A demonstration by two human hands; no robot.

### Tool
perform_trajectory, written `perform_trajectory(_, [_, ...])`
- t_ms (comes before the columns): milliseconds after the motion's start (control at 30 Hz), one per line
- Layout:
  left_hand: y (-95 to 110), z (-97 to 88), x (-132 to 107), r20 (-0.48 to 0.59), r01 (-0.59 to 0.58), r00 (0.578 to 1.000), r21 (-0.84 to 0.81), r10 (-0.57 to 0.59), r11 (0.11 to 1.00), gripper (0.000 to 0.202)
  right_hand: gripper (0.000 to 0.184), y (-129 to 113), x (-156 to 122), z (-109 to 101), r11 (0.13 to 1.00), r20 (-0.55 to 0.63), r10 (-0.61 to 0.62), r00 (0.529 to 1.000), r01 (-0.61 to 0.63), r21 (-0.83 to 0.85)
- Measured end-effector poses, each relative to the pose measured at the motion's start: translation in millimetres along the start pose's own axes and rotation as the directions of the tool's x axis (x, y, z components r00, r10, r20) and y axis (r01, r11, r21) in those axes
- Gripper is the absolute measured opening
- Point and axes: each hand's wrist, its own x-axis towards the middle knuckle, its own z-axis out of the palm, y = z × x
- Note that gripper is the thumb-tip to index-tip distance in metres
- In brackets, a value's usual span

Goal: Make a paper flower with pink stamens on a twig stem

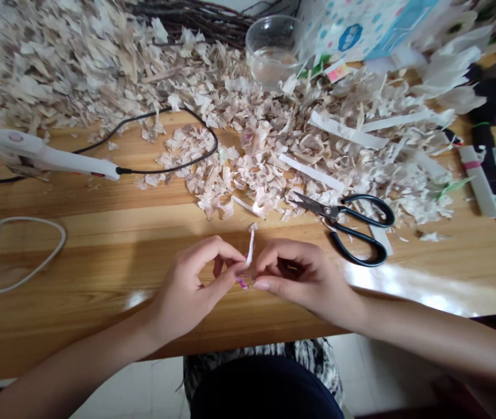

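Just above the table's front edge, my left hand [202, 279] pinches a narrow white strip [250, 249] between thumb and index finger. The strip stands nearly upright, with a pale pinkish tip at its top. A small purple piece [241, 283] pokes out below the left fingertips. My right hand [303, 276] is close beside it, thumb and index finger pressed together near the strip's lower end. What those right fingertips pinch is too small to make out. Black-handled scissors [329, 212] lie partly open beyond my right hand, their blades pointing left.
Dry, pale petal-like scraps [248, 122] heap across the back, with white paper strips [311, 172] among them. A white corded tool [56, 156] lies left, near a white cable loop [62, 233]. A clear plastic cup [274, 55], dark twigs [204, 23] and a black-handled object [488, 157] are farther off.
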Motion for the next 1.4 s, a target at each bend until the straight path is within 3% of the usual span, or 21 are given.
perform_trajectory(167, [0, 0.0, -2, -0.024, -0.083, 0.996, 0.021, 0.084, 0.996, 0.005, 0.014, 2, -1, 3, 0.994, 0.065, -0.002, 0.998, 0.010, -0.110])
perform_trajectory(500, [-3, 1.3, -1, -0.044, -0.279, 0.958, 0.089, 0.284, 0.956, 0.007, 0.021, 9, 5, 5, 0.970, 0.200, 0.146, 0.969, -0.180, 0.164])
perform_trajectory(767, [-3, 4.6, -1, -0.025, -0.212, 0.977, 0.024, 0.212, 0.977, 0.004, 0.008, 11, 5, 7, 0.933, 0.185, 0.208, 0.961, -0.251, 0.257])
perform_trajectory(1100, [1, 4.2, 0, 0.004, -0.167, 0.986, -0.073, 0.168, 0.983, 0.005, 0.020, 8, 3, 8, 0.909, 0.187, 0.272, 0.944, -0.316, 0.272])
perform_trajectory(1400, [-1, 5.1, -1, 0.028, -0.160, 0.986, -0.066, 0.162, 0.985, 0.004, 0.028, 9, 4, 10, 0.898, 0.180, 0.258, 0.949, -0.304, 0.317])
